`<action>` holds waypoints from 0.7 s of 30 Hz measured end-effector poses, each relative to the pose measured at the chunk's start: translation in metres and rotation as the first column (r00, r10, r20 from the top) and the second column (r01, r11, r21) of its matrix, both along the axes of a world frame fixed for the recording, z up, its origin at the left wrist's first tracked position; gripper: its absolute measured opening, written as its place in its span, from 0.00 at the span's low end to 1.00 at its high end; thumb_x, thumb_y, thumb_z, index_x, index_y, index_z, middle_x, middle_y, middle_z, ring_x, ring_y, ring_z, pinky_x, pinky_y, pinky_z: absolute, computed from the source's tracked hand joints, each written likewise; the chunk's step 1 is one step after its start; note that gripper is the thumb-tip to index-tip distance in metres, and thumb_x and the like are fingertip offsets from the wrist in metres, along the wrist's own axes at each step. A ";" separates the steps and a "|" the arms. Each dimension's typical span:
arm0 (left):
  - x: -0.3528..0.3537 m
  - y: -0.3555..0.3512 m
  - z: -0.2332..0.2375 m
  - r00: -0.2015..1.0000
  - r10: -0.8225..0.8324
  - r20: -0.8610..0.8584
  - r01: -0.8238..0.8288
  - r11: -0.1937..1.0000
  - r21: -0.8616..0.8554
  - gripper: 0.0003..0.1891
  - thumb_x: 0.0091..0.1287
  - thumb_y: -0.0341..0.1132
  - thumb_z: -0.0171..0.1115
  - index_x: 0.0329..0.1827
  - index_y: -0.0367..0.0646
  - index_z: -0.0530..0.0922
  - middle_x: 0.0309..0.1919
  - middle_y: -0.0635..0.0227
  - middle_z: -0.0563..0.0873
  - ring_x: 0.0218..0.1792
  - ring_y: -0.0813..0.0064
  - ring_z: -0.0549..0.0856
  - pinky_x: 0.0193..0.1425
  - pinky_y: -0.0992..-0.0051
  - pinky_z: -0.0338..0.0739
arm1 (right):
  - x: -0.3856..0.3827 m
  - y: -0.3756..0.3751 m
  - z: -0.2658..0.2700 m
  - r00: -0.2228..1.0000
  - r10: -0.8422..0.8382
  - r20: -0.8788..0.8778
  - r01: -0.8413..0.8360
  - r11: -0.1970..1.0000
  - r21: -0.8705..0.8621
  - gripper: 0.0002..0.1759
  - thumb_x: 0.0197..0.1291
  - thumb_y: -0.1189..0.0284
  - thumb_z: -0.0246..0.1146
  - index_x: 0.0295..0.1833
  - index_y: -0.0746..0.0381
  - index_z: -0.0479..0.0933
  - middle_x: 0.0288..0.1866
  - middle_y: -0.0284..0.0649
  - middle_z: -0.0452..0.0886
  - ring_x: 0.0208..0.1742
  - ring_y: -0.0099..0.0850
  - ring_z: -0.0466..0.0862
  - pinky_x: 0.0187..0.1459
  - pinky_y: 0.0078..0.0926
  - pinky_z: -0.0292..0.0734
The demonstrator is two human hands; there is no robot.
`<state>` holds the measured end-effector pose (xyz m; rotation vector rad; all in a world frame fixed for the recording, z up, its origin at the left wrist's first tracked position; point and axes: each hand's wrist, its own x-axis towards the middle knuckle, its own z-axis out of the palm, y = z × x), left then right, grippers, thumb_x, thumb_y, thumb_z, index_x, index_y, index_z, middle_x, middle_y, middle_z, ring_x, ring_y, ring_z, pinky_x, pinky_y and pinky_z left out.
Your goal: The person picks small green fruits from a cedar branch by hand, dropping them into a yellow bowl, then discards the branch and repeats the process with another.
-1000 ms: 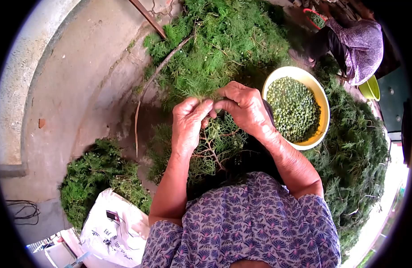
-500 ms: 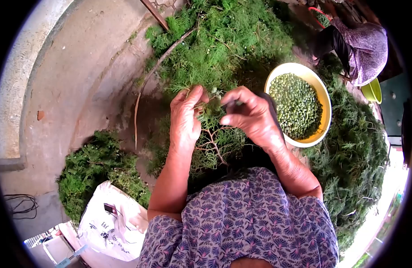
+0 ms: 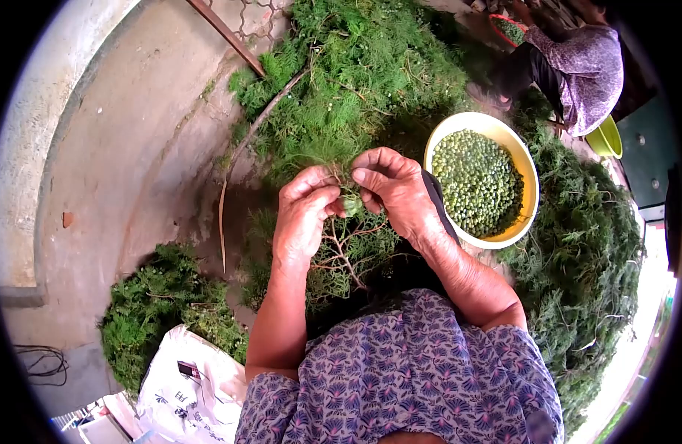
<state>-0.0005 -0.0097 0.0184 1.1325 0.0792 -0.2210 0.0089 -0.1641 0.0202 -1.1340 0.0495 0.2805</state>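
My left hand pinches a small green sprig at the centre of the view. Close beside it, my right hand has its thumb and forefinger pressed together at the sprig's right side; whatever sits between those fingertips is too small to make out. Just right of my right hand stands a yellow basin holding many round green berries. Below the hands lies a branched twig with green foliage.
Heaped green branches lie ahead, with more piles at right and lower left. A white sack bears a dark phone-like object. At upper right a person bends near a red-rimmed basket and a yellow-green bucket.
My right hand has moved left and closed its fingers at the sprig, beside my left hand. The view has shifted slightly, and the basin appears a little further left.
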 end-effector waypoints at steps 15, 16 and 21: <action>0.003 0.002 -0.011 0.998 0.067 0.021 -0.067 0.998 -0.002 0.04 0.59 0.24 0.61 0.36 0.38 0.76 0.22 0.72 0.79 0.20 0.84 0.74 0.22 0.82 0.67 | -0.014 0.000 -0.004 0.976 -0.105 0.193 0.126 0.987 -0.100 0.15 0.56 0.79 0.61 0.50 0.68 0.72 0.33 0.34 0.77 0.25 0.20 0.74 0.23 0.16 0.71; 0.003 0.001 -0.009 0.997 0.069 0.014 -0.069 0.998 -0.010 0.04 0.59 0.24 0.61 0.36 0.38 0.76 0.23 0.72 0.79 0.20 0.84 0.74 0.22 0.83 0.67 | -0.013 0.005 -0.006 0.971 -0.152 0.182 0.162 0.986 -0.046 0.15 0.56 0.80 0.61 0.50 0.68 0.72 0.32 0.33 0.75 0.24 0.18 0.73 0.23 0.13 0.71; 0.002 -0.002 -0.002 0.999 0.039 0.011 -0.040 0.994 0.098 0.06 0.58 0.25 0.63 0.37 0.38 0.77 0.24 0.74 0.79 0.19 0.87 0.73 0.21 0.85 0.64 | -0.010 0.004 -0.009 0.985 -0.108 0.132 0.101 0.993 0.055 0.13 0.56 0.82 0.61 0.49 0.67 0.73 0.31 0.31 0.73 0.23 0.15 0.71 0.23 0.11 0.69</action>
